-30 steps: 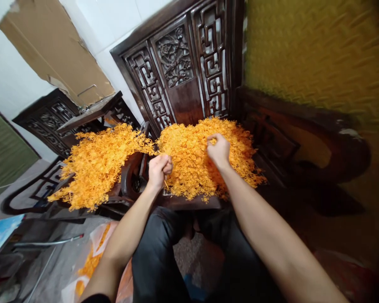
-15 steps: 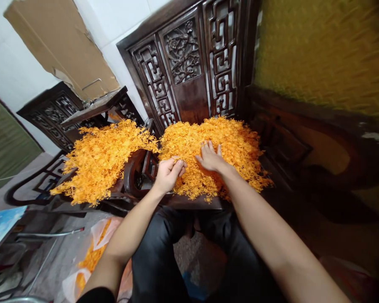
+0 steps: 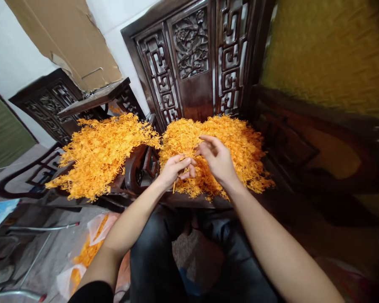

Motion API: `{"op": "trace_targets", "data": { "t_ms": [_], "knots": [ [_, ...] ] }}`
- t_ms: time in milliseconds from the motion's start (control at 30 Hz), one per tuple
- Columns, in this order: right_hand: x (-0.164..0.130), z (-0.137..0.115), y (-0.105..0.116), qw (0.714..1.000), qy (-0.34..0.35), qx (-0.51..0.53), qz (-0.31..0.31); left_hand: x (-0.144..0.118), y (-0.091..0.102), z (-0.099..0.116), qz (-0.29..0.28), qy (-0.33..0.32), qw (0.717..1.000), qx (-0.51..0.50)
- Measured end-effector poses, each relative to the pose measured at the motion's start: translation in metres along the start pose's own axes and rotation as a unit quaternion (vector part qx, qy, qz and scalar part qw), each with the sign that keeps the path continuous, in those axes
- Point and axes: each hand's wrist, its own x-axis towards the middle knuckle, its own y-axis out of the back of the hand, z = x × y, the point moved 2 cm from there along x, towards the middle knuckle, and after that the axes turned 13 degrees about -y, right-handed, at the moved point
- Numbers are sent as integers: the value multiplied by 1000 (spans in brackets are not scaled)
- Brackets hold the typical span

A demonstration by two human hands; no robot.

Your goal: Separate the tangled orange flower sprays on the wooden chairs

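Observation:
My left hand [image 3: 175, 170] is closed in a pinch on a thin orange plastic sprig [image 3: 189, 150], its stem poking out below the fingers. My right hand [image 3: 219, 162] is bent in close from the other side, its fingertips at the sprig's branching end and seemingly pinching it. Both hands are above a broad heap of the same orange sprigs [image 3: 243, 147] lying on the seat of a dark carved wooden chair [image 3: 194, 99]. The exact hold of the right fingertips is partly hidden by the hand.
A second orange heap [image 3: 97, 155] lies to the left, beyond the curved armrest [image 3: 132, 170]. Plastic bags [image 3: 97, 227] with more orange pieces stand on the floor at lower left. Cardboard [image 3: 69, 38] leans on the wall above a small wooden table [image 3: 94, 99].
My right hand has left the heap's surface, moved to the sprig at my left hand and curled its fingers. The sprig now shows more plainly in my left hand.

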Motion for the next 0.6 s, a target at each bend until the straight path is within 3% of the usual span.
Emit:
{"op": "trace_targets", "data": {
  "t_ms": [200,400,600],
  "knots": [
    [-7,3,1,997,-46,60,5,-7,-3,-6,-86,28,996,24],
    [-15,-1,3,988,-107,94,-54,-13,-7,-4,-142,6,987,78],
    [-30,-21,-6,986,-113,78,-97,-20,-5,4,-133,2,990,42]
  ]
}}
